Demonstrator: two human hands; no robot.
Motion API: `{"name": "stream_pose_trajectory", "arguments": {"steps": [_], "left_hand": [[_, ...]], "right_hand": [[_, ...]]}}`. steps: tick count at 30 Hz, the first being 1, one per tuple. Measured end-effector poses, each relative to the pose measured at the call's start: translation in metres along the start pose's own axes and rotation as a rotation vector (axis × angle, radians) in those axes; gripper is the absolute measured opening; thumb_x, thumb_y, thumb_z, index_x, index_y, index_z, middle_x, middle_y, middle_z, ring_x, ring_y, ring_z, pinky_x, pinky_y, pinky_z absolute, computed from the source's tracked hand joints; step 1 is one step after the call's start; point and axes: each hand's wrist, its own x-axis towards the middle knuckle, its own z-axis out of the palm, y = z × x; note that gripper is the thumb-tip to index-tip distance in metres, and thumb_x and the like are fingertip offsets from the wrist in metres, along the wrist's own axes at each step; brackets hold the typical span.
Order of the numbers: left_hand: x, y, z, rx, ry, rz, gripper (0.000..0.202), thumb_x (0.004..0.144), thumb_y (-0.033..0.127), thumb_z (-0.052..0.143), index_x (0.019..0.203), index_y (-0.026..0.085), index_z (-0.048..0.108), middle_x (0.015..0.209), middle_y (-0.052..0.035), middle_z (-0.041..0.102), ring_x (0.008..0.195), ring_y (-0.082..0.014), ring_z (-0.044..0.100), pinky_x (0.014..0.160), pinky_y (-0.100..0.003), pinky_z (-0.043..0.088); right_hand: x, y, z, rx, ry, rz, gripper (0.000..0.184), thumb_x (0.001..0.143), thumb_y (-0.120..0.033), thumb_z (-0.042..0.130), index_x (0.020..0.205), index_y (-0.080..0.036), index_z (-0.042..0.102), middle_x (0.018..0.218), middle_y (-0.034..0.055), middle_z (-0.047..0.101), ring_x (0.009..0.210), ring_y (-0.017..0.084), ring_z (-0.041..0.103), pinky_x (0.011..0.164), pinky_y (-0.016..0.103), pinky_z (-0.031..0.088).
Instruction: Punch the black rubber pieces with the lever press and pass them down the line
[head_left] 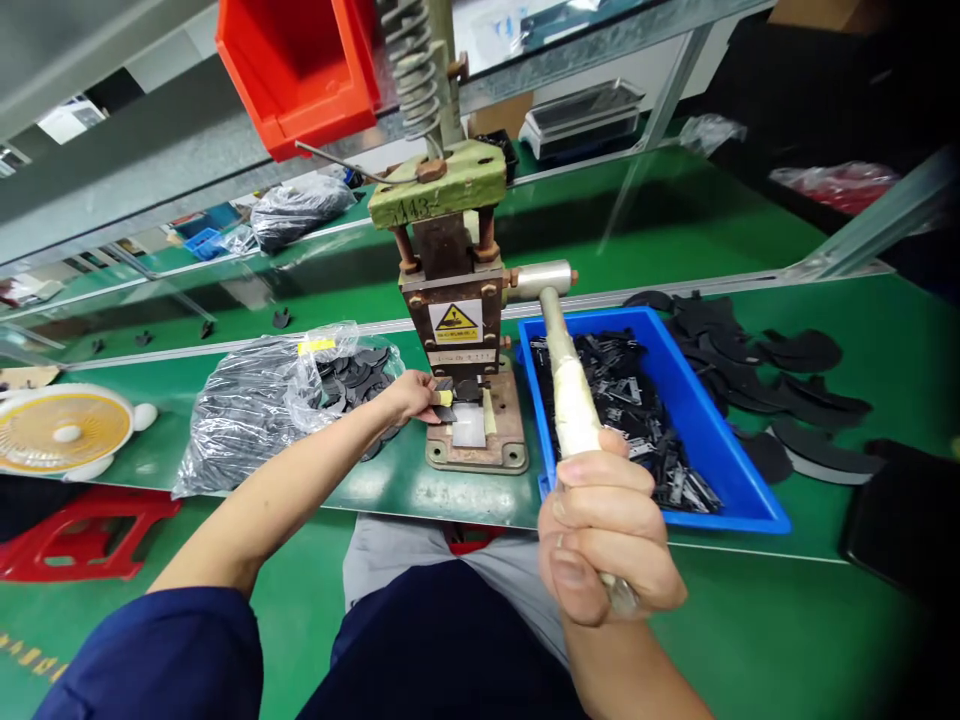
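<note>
A hand press (454, 290) with a warning label stands on the green bench. My right hand (611, 525) is wrapped round its lever handle (574, 395), which is covered in pale tape and slants down toward me. At the base of the press, my left hand (411, 394) is closed in a pinch on a thin dark flat piece (444, 412), held under the ram. A bit of yellow shows beside the fingertips. A small metal plate (469, 425) lies on the press base (510, 415). The fingertips partly hide the held piece.
Right of the press is a blue bin (739, 480) of black parts, with dark curved pieces (720, 340) beyond it. Clear plastic bags (240, 410) of dark pieces lie at left, near a yellow-and-white fan (67, 432). An orange bin (300, 75) hangs above.
</note>
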Motion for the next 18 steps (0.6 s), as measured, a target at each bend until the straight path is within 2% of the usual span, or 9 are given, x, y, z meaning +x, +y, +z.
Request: {"name": "stream_pose_trajectory", "arguments": {"steps": [3,7,10,14,16,18], "left_hand": [[0.003,-0.002,-0.003,0.068,-0.020,0.129,0.031,0.068,-0.002,0.075,0.062,0.015,0.050,0.050,0.0074,0.050,0.039,-0.0060,0.049,0.043,-0.018,0.051],[0.007,-0.010,-0.003,0.059,-0.067,0.063,0.029,0.073,0.007,0.078,0.064,0.014,0.050,0.049,0.0053,0.053,0.042,-0.0085,0.055,0.046,-0.019,0.054],[0.015,-0.014,-0.009,0.042,-0.042,0.103,0.029,0.075,0.016,0.081,0.067,0.014,0.054,0.051,0.0029,0.057,0.045,-0.0101,0.059,0.048,-0.020,0.053],[0.027,-0.015,-0.043,0.063,0.187,0.259,0.012,0.082,0.018,0.073,0.081,0.013,0.062,0.062,0.0002,0.064,0.054,-0.0118,0.066,0.056,-0.021,0.054],[0.029,-0.019,-0.066,0.227,0.281,0.301,0.005,0.083,0.015,0.069,0.086,0.013,0.066,0.068,-0.0020,0.068,0.062,-0.0140,0.069,0.063,-0.023,0.055],[0.026,-0.025,-0.085,0.499,0.300,0.326,0.008,0.081,0.012,0.068,0.088,0.013,0.070,0.075,-0.0047,0.072,0.072,-0.0173,0.071,0.072,-0.026,0.055]], "right_hand": [[0.001,0.003,0.001,0.017,0.017,-0.037,0.020,0.086,-0.023,0.057,0.067,-0.021,0.049,0.076,-0.0036,0.059,0.086,0.017,0.063,0.097,0.052,0.051],[0.003,0.004,0.001,0.006,0.036,-0.060,0.021,0.084,-0.022,0.059,0.065,-0.021,0.049,0.074,-0.0036,0.060,0.082,0.016,0.064,0.093,0.053,0.053],[0.005,0.004,-0.002,-0.022,0.032,-0.073,0.019,0.081,-0.021,0.059,0.063,-0.020,0.050,0.071,-0.0037,0.061,0.079,0.016,0.064,0.091,0.053,0.053],[0.008,0.002,-0.001,-0.056,-0.015,-0.046,0.017,0.074,-0.018,0.060,0.062,-0.020,0.049,0.070,-0.0043,0.062,0.076,0.016,0.063,0.091,0.053,0.053],[0.009,0.002,0.003,-0.044,0.056,-0.063,0.020,0.072,-0.018,0.060,0.058,-0.019,0.045,0.066,-0.0045,0.060,0.072,0.015,0.062,0.088,0.051,0.054],[0.010,0.004,0.010,-0.019,0.150,-0.096,0.025,0.071,-0.019,0.060,0.055,-0.019,0.041,0.063,-0.0047,0.058,0.068,0.013,0.061,0.083,0.047,0.054]]}}
